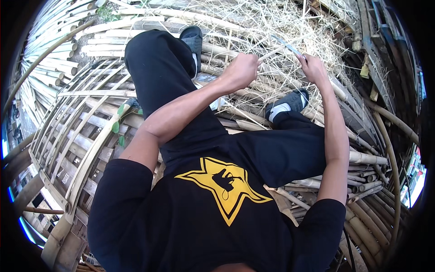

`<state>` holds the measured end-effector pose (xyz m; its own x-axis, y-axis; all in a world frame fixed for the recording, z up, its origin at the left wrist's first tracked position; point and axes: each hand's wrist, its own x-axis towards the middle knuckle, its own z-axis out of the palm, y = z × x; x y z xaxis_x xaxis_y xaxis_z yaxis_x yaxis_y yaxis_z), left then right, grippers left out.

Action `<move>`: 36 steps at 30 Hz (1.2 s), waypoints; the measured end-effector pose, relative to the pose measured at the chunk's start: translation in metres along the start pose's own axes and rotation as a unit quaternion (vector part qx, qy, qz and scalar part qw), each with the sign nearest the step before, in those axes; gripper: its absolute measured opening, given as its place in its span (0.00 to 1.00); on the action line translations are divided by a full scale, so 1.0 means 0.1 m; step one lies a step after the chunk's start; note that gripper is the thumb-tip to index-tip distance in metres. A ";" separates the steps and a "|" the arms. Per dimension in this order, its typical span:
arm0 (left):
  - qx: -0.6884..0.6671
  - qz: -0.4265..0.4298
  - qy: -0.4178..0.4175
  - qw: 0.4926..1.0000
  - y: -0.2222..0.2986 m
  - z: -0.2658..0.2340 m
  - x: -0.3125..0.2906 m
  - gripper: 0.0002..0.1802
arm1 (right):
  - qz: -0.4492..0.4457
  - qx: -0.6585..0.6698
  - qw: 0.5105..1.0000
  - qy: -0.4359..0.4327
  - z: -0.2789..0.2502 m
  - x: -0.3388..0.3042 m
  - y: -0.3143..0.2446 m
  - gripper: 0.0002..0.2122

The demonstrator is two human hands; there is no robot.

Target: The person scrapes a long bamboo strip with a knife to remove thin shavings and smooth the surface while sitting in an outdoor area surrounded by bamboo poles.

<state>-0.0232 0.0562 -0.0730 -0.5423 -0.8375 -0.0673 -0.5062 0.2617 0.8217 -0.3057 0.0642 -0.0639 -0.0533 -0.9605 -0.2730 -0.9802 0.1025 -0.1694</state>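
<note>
My left hand (241,71) is closed in a fist round a thin pale bamboo strip (270,53). The strip sticks out of the fist toward the upper right. My right hand (312,69) grips a knife (286,44), with its blade pointing up and to the left. Blade and strip come close to each other between the two hands. Whether they touch, I cannot tell. Pale shavings (272,75) lie in a thick litter beneath both hands, and the strip's far end is hard to pick out against them.
Bamboo poles (47,59) are stacked at the far left. Beside my left leg lies a woven bamboo lattice (86,131). My shoes (292,100) rest among poles and shavings. More cut bamboo (369,217) is piled at the right, with dark planks (380,59) beyond it.
</note>
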 end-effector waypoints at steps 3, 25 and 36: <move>-0.036 0.001 0.006 0.999 0.03 -0.10 0.10 0.15 | 0.031 0.032 0.999 0.026 -0.10 -0.02 -0.10 0.26; -0.404 -0.195 -0.139 0.883 0.25 0.00 0.26 0.20 | 0.063 0.171 0.966 -0.181 0.10 -0.06 -0.60 0.27; -0.581 -0.303 -0.095 0.750 0.12 0.18 0.44 0.17 | -0.019 0.008 0.995 0.093 0.22 0.14 -0.71 0.16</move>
<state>-0.0650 0.0308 -0.0761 -0.5905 -0.5222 -0.6154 0.1676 -0.8252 0.5394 -0.2324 0.0491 -0.0770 -0.0521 -0.9949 -0.0869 -0.9792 0.0679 -0.1914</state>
